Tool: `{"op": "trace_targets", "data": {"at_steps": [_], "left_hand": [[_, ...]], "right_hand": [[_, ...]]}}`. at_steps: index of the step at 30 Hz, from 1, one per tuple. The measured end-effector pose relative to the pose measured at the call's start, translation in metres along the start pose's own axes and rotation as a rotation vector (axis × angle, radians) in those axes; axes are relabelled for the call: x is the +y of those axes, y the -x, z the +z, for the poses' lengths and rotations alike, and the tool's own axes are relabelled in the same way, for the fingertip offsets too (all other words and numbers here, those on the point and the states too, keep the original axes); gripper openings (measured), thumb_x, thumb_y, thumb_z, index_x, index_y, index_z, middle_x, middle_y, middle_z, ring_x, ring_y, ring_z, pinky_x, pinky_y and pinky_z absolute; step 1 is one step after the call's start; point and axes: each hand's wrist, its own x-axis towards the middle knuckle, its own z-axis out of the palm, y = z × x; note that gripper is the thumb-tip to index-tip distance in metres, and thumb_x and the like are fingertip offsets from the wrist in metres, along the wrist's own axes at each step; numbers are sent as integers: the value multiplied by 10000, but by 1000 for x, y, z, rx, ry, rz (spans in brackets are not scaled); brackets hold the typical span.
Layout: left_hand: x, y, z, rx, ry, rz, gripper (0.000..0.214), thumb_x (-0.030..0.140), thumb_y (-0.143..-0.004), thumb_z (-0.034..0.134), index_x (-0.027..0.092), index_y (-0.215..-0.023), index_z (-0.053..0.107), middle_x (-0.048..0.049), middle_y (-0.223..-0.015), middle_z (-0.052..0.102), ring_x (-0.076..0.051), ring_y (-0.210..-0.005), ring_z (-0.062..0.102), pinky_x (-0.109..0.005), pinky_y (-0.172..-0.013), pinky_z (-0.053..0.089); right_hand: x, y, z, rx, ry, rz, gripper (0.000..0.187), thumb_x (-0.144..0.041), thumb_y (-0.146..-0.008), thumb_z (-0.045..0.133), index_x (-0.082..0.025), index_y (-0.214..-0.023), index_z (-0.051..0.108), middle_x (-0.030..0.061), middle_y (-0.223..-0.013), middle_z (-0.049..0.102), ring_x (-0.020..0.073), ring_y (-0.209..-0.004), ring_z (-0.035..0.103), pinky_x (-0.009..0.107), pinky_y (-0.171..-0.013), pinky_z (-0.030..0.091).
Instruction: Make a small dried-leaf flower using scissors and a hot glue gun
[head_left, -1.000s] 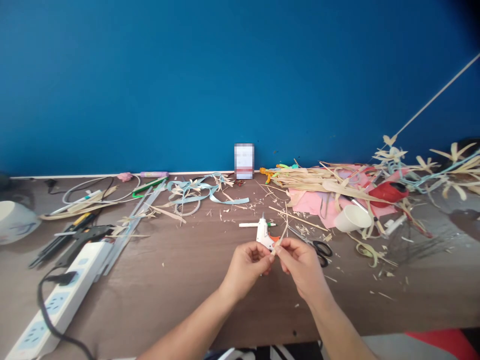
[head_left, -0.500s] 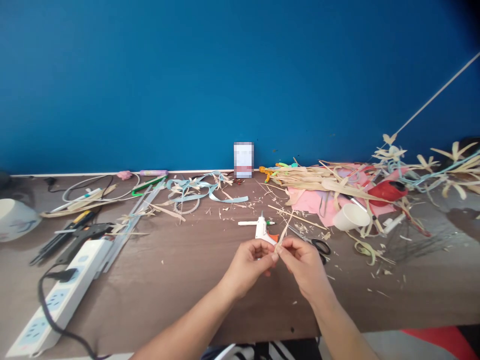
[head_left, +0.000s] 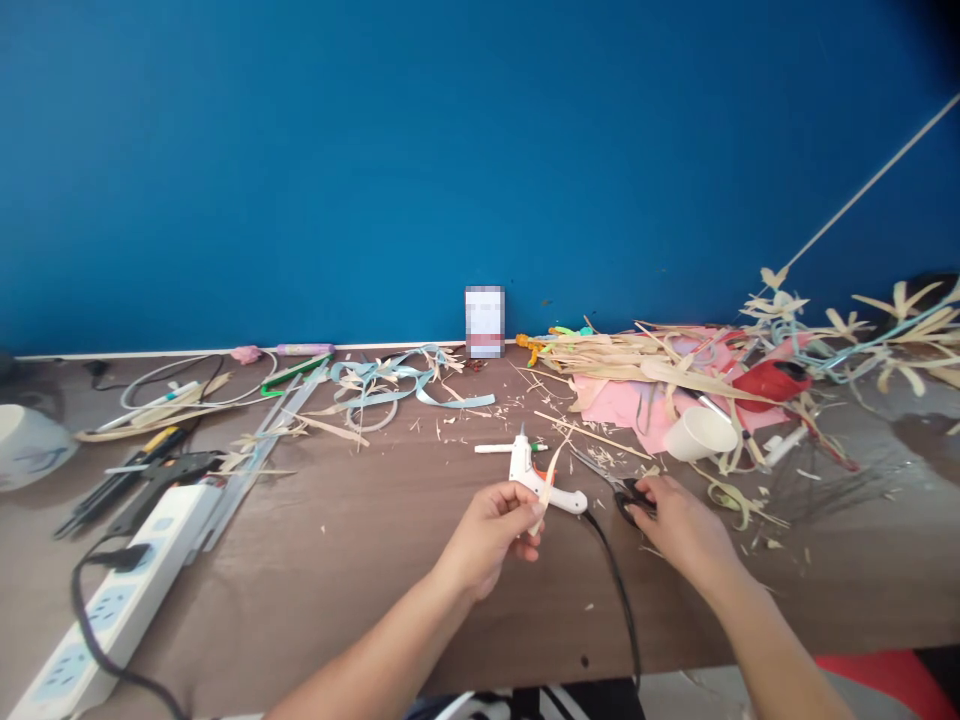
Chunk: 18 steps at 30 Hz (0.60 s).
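My left hand [head_left: 491,532] pinches a thin tan straw strip [head_left: 551,472] that curves upward from its fingertips. Just behind it a white hot glue gun [head_left: 534,475] lies on the brown table [head_left: 337,560], its black cord trailing toward me. My right hand [head_left: 675,525] rests on the black-handled scissors [head_left: 626,492] to the right, its fingers curled over the handles. A white glue stick [head_left: 499,448] lies behind the gun.
A white paper cup [head_left: 701,434], a red object [head_left: 772,383], pink paper and piles of straw strips crowd the right. Blue ribbon scraps [head_left: 390,385] lie at the back middle. A white power strip [head_left: 120,600], pliers, cables and a bowl [head_left: 26,445] sit on the left.
My right hand has let go of the straw strip and moved right onto the scissors. The left hand keeps the strip, and the glue gun now shows fully.
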Motion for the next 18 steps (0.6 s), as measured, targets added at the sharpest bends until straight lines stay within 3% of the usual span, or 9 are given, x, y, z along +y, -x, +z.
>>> {"op": "trace_targets", "data": {"at_steps": [4,7,11,18], "left_hand": [[1,-1,1,-12,19,-11,192,268,-653,641,141,-644,498,8,-590,532,-73,-511,485,-161,-411,395],[2,-1,-1,-8,20,-2,183,269,-662,631,143,-653,498,16,-577,520,-66,-492,466,-163,-410,399],[3,-2,-1,13,-17,27,195,282,-655,637,141,-651,502,31,-552,488,-51,-461,424,-169,-417,405],[4,-5,14,0,-83,53,208,298,-618,646,134,-656,523,32,-563,489,-49,-460,419,-177,-425,404]], "right_hand": [[-4,3,-12,-86,35,75,77,-250,-669,537,-203,-724,565,43,-758,637,189,-626,582,263,-532,360],[-4,12,-29,-186,-251,124,100,-292,-646,529,-210,-698,552,18,-671,634,174,-598,572,251,-533,372],[-6,34,-42,-457,-738,128,150,-335,-663,535,-201,-719,497,-23,-583,561,119,-515,496,212,-480,343],[-33,58,-45,-716,-1005,31,194,-222,-631,617,-183,-679,433,-52,-588,432,80,-542,368,196,-500,282]]}}
